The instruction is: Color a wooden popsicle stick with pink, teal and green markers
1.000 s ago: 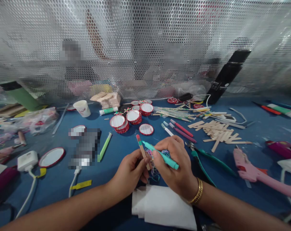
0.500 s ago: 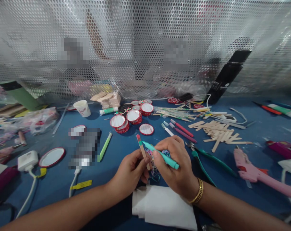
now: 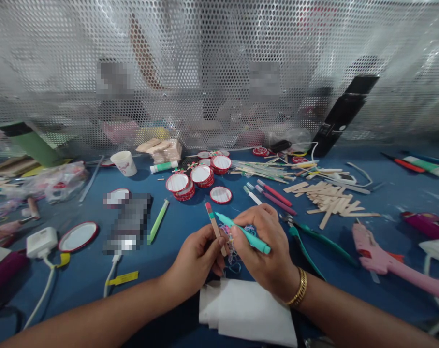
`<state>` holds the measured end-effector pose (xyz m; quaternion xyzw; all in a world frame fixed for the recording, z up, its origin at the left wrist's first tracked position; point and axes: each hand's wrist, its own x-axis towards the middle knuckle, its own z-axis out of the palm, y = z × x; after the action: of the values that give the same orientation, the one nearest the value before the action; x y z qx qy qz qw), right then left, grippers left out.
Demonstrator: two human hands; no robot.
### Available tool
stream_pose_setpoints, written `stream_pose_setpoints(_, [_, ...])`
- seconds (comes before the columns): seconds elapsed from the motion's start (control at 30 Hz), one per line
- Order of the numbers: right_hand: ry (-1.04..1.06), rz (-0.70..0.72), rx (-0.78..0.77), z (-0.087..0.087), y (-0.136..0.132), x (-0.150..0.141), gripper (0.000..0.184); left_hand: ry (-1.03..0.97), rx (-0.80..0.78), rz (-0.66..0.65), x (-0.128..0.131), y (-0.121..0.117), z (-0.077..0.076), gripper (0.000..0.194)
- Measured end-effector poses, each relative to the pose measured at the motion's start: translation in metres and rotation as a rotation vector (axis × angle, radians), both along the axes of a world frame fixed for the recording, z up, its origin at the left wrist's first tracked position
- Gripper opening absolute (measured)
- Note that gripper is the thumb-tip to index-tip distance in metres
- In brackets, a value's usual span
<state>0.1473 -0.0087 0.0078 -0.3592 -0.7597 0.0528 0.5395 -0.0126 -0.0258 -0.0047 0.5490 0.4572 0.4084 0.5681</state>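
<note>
My left hand (image 3: pixel 201 253) pinches a wooden craft stick (image 3: pixel 215 228) near its lower end, tilted with its far end up. That end is coloured red at the tip, with a green band below. In my right hand (image 3: pixel 265 246) a turquoise marker (image 3: pixel 250 238) is held like a pen, its tip beside the green band; whether they touch I cannot tell. Below and between the hands lies a tangle of colourful loops (image 3: pixel 234 256), partly hidden. A folded white paper (image 3: pixel 252 311) lies nearest to me. Several capped markers (image 3: pixel 275 193) lie beyond my right hand.
Red-rimmed lids (image 3: pixel 177 182) are stacked at the centre back. Loose craft sticks (image 3: pixel 335 200), teal-handled pliers (image 3: pixel 323 244) and a pink glue gun (image 3: pixel 382 256) lie to the right. A phone (image 3: pixel 130 222), a green marker (image 3: pixel 158 221) and a paper cup (image 3: pixel 124 163) are on the left. A perforated metal screen (image 3: pixel 219 72) stands behind.
Almost nothing differs. The marker's tip is very slightly shifted at the green band; both hands keep their grip and place.
</note>
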Motion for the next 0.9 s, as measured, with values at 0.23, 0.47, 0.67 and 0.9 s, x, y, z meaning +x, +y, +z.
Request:
stream_pose_setpoints(0.23, [-0.010, 0.069, -0.002, 0.0012, -0.0009, -0.0022, 0.009, 0.000, 0.023, -0.013, -0.0003, 0.0000, 0.0013, 0.041])
stream_pose_setpoints(0.47, [-0.003, -0.005, 0.011, 0.0017, -0.0001, -0.0006, 0.009, 0.012, 0.005, -0.001, -0.0001, 0.0008, -0.0014, 0.039])
stream_pose_setpoints(0.67, [-0.010, 0.068, 0.016, 0.0022, -0.0010, -0.0018, 0.010, 0.009, 0.027, -0.029, -0.0007, 0.0010, -0.0029, 0.037])
stream_pose_setpoints(0.9, [-0.006, -0.004, 0.024, 0.0027, -0.0005, 0.0006, 0.008, 0.011, 0.002, 0.008, 0.0003, 0.0010, -0.0006, 0.040])
